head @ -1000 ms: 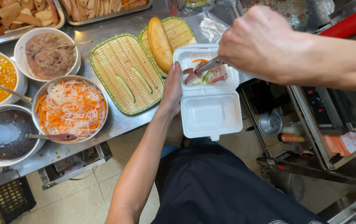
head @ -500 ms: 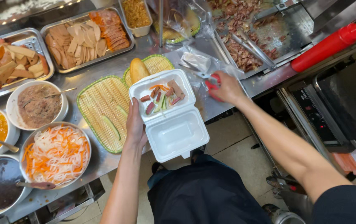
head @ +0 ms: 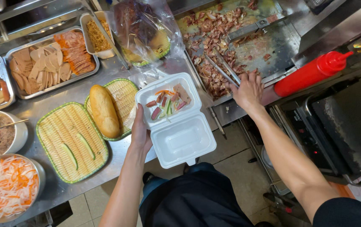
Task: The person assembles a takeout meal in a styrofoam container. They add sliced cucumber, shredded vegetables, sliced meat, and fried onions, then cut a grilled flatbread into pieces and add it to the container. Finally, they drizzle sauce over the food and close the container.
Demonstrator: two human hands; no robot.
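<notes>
Hands (head: 140, 131) (head: 248, 90): one foam box (head: 176, 122), one tongs (head: 224, 67)

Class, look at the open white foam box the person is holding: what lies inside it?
The foam box, steadied by the left hand, holds sliced meat, cucumber strips and carrot shreds in its far half. The near half is bare. What lies beneath the slices is hidden.

White foam box (head: 182, 141), red squeeze bottle (head: 311, 73), green-rimmed yellow woven trays (head: 69, 126), golden-brown bread roll (head: 104, 110).

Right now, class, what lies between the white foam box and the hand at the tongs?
Head view: only bare steel counter separates the white foam box from the right hand at the tongs.
</notes>
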